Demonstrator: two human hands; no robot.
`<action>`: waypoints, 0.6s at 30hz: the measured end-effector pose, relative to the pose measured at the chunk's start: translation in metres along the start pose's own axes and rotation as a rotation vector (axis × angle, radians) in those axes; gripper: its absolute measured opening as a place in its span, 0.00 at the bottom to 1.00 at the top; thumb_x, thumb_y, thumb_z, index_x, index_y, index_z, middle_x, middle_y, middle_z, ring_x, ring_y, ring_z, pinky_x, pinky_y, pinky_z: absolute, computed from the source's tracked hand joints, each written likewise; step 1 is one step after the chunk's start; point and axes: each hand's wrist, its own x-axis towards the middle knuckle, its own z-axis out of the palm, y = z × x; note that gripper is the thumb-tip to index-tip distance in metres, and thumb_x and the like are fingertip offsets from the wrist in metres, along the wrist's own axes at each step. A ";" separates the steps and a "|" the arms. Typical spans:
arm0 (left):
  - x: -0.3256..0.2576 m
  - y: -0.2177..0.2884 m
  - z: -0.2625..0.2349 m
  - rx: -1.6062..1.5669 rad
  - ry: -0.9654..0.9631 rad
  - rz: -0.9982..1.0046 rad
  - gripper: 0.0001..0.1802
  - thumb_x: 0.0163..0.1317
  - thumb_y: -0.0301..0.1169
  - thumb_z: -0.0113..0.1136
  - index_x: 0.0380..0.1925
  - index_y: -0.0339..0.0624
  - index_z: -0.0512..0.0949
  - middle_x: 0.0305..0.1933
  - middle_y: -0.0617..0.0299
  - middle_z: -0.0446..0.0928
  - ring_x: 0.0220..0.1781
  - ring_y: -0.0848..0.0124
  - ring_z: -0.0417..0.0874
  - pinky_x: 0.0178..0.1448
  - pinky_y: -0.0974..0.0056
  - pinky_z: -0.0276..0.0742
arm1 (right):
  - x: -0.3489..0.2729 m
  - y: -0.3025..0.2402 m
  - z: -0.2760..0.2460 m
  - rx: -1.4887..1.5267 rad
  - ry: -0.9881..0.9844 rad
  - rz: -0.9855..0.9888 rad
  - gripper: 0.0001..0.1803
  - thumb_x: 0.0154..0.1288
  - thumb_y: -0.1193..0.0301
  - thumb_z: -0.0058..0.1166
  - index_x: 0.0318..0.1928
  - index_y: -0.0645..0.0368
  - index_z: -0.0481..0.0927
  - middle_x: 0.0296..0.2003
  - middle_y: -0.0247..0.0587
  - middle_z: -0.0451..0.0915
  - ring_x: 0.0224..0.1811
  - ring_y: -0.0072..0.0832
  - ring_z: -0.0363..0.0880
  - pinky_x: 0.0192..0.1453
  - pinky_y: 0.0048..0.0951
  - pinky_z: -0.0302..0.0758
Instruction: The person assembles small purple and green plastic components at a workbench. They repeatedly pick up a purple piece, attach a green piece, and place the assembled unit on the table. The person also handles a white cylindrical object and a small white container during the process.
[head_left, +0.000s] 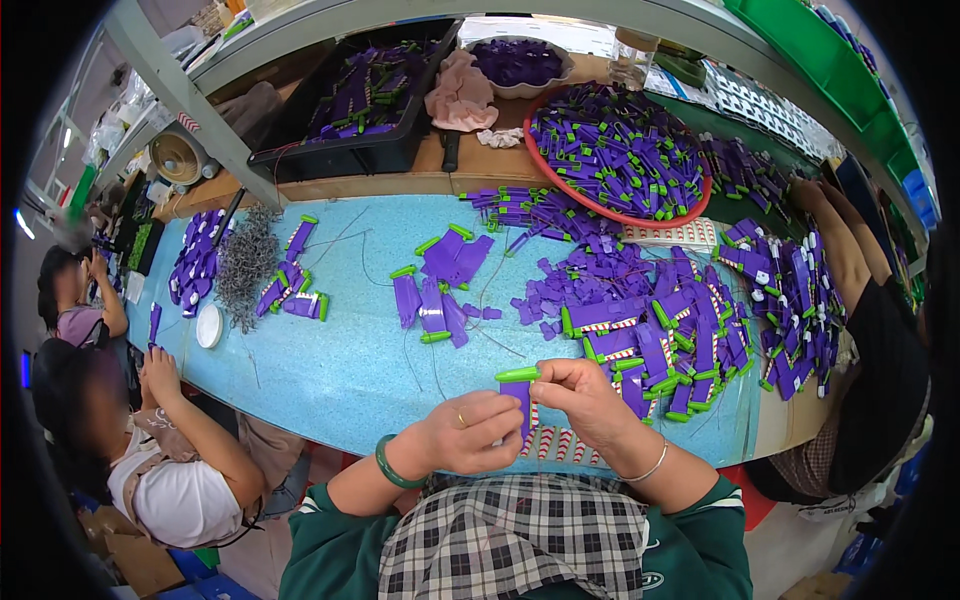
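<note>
Close in front of me I hold a flat purple piece with a green bar (518, 376) across its top. My left hand (474, 432), with a gold ring and a green bangle at the wrist, is closed on its purple body from the left. The fingers of my right hand (592, 402) pinch at the right end of the green bar. Behind my right hand spreads a heap of purple pieces with green ends (655, 345) and red-and-white striped strips. Beyond the left hand lie a few loose purple pieces (432, 305). A striped sheet (562, 446) sits under my hands at the table edge.
A red round basket (533, 150) full of purple-green pieces stands at the back, beside a black crate (400, 150). Tangled grey wire (248, 262) lies left near a small white lid (209, 326). Co-workers sit on the left; another person's arms (838, 240) reach in from the right.
</note>
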 end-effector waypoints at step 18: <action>0.002 0.007 0.011 -0.119 0.034 -0.045 0.08 0.46 0.17 0.62 0.29 0.35 0.77 0.34 0.53 0.77 0.37 0.60 0.81 0.36 0.63 0.83 | -0.045 0.000 -0.018 -0.137 -0.201 0.353 0.16 0.68 0.66 0.51 0.24 0.61 0.79 0.22 0.32 0.76 0.28 0.19 0.72 0.34 0.25 0.68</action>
